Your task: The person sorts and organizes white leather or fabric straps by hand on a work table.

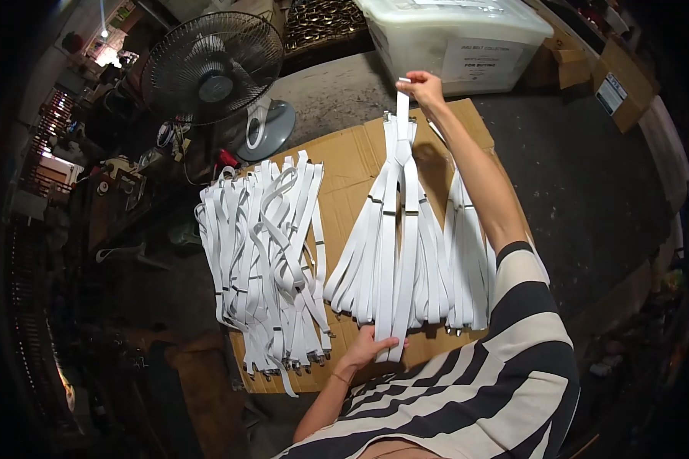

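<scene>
White elastic suspenders [403,229] with dark sliders lie stretched lengthwise over a fanned pile of similar straps [352,268] on brown cardboard [344,168]. My right hand [424,88] pinches their single top end, raised above the pile. Down at the near edge, my left hand [373,344] is closed on the two lower strap ends. A looser, tangled heap of white straps [264,260] lies to the left, with metal clips along its near edge. Another bundle of white straps [465,268] is partly hidden under my right forearm.
A black fan [216,84] on a grey base stands at the back left. Behind the cardboard are a lidded plastic bin [452,46] and a tray of brass-coloured metal pieces [323,21]. An open cardboard box [624,84] sits at the far right.
</scene>
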`<state>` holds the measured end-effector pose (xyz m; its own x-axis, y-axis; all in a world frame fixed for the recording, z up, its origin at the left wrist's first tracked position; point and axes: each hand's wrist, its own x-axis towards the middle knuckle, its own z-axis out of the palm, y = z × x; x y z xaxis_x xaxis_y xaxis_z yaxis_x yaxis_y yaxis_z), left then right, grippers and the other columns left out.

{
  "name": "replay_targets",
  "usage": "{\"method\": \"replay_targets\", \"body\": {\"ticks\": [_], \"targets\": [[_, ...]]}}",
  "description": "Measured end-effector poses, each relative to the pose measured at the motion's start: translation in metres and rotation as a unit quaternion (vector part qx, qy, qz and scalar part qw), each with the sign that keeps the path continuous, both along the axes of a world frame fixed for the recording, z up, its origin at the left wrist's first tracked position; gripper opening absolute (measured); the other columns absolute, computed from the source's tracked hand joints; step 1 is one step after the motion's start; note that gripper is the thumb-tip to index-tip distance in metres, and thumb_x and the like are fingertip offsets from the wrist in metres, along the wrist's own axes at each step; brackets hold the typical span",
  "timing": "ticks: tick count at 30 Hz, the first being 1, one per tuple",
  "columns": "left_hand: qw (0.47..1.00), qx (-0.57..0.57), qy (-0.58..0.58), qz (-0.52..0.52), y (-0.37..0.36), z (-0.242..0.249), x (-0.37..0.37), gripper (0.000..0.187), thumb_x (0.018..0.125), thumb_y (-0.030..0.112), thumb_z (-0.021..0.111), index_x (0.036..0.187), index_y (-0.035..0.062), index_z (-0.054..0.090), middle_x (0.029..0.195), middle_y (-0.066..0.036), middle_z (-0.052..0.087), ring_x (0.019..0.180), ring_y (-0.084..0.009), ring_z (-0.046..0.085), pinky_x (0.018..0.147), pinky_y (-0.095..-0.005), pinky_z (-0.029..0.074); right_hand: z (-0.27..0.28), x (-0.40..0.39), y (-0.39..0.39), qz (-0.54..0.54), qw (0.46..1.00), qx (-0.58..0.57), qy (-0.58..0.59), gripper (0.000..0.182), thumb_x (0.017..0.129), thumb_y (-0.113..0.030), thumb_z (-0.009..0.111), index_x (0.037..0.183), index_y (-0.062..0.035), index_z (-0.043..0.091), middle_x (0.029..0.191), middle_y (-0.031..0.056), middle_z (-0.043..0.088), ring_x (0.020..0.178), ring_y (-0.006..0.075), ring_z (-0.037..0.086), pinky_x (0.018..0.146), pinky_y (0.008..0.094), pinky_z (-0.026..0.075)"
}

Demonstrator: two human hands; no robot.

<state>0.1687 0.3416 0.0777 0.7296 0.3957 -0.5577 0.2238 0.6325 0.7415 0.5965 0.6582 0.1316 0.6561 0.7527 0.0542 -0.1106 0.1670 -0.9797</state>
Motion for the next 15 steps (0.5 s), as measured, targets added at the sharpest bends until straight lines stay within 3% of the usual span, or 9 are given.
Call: {"method": "replay_targets", "body": {"ticks": [4, 6, 9, 15], "targets": [[0.999, -0.003, 0.052, -0.014, 0.009, -0.010, 0.009, 0.021, 0.083, 0.004, 0.061, 0.101, -0.0068, 0.061, 0.092, -0.014, 0.067, 0.086, -0.0192, 0.065, 0.080, -0.0304, 0.051, -0.096, 0.017, 0.036, -0.006, 0.997, -0.027, 0.068, 0.035, 0.064, 0.008, 0.076, 0.095, 0.0044, 0.060, 0.086, 0.0112, 0.062, 0.076, 0.0179, 0.062, 0.066, 0.0271, 0.053], [0.997, -0.018, 0.068, -0.007, 0.015, -0.012, 0.015, 0.021, 0.084, 0.005, 0.061, 0.101, -0.0063, 0.061, 0.091, -0.012, 0.067, 0.086, -0.0178, 0.064, 0.081, -0.0291, 0.049, -0.130, 0.025, 0.048, -0.007, 0.997, -0.076, 0.011, 0.033, 0.067, 0.010, 0.072, 0.097, 0.0046, 0.058, 0.083, 0.0089, 0.060, 0.074, 0.0162, 0.062, 0.064, 0.0255, 0.053], [0.998, -0.004, 0.063, -0.024, 0.025, -0.004, 0.025, 0.024, 0.085, 0.008, 0.061, 0.103, -0.0067, 0.061, 0.094, -0.011, 0.067, 0.090, -0.0160, 0.062, 0.085, -0.0278, 0.047, -0.162, 0.028, 0.057, 0.021, 0.997, -0.050, 0.050, 0.036, 0.061, 0.004, 0.078, 0.093, 0.0017, 0.061, 0.081, 0.0079, 0.061, 0.073, 0.0152, 0.059, 0.065, 0.0259, 0.052], [0.996, -0.038, 0.082, -0.013, 0.024, -0.015, 0.031, 0.027, 0.086, 0.010, 0.060, 0.107, -0.0064, 0.059, 0.097, -0.011, 0.067, 0.094, -0.0157, 0.061, 0.088, -0.0276, 0.045, -0.194, 0.029, 0.068, 0.012, 0.997, -0.080, 0.021, 0.036, 0.061, 0.002, 0.078, 0.093, 0.0011, 0.062, 0.084, 0.0083, 0.062, 0.075, 0.0153, 0.060, 0.068, 0.0262, 0.050]]}}
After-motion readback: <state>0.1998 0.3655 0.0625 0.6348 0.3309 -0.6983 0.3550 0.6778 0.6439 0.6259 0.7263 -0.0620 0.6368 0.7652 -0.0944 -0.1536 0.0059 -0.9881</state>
